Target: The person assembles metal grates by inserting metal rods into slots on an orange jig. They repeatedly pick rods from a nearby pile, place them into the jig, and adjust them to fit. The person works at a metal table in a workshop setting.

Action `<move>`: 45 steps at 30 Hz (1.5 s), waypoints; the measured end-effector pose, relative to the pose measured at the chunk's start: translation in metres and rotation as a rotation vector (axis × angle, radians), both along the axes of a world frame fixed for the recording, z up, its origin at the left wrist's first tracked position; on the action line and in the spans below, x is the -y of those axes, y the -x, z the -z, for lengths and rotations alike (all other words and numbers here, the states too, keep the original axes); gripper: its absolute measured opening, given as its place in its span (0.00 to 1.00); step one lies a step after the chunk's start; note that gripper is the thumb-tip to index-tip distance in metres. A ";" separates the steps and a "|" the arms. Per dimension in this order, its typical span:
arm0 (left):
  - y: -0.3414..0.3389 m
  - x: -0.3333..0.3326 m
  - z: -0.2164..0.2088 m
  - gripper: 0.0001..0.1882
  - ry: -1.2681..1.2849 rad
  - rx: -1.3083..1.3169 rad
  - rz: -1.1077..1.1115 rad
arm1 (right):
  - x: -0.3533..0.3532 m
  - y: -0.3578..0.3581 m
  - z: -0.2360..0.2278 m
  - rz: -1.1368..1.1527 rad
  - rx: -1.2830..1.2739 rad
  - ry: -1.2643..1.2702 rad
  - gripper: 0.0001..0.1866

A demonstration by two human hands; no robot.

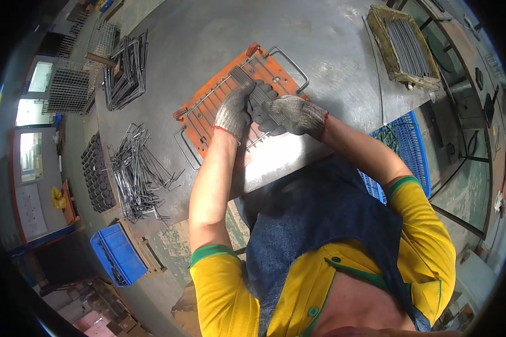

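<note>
Both my hands wear grey knit gloves and meet over an orange jig lying tilted on the metal table. A bundle of thin steel rods runs slantwise between them. My left hand is closed round the bundle from the left. My right hand wraps the rods' near end from the right, its fingers curled. Several rods lie in parallel slots across the jig's left part. At the jig's far right corner is a bent wire handle, with another wire loop at its near left side.
Bent wire frames are stacked at the table's far left. Below them lies a loose heap of wire pieces. A box of straight rods stands at the far right. Blue crates flank the table, one bin lower left, one basket right.
</note>
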State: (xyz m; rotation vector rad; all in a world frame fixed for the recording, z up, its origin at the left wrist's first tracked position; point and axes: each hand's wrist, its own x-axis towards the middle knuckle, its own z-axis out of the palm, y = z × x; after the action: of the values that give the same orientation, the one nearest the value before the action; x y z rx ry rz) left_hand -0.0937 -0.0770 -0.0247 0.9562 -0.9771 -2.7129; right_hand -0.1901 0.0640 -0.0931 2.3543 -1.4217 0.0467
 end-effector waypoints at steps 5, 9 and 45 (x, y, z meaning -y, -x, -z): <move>0.012 0.012 0.002 0.14 0.131 0.101 0.107 | 0.000 0.012 0.052 0.068 1.391 -0.254 0.19; 0.012 0.017 -0.001 0.18 0.447 0.254 0.215 | 0.001 -0.001 0.011 0.392 1.965 -0.511 0.20; -0.038 0.021 0.017 0.26 2.435 -0.059 0.513 | -0.031 0.062 0.075 0.774 1.039 0.379 0.26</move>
State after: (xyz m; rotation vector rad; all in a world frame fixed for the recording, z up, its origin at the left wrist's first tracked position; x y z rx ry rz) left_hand -0.0552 -0.0976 -0.0416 -0.0866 -2.8575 -0.0154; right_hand -0.2519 0.0955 -0.1684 1.3064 -2.3810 1.3197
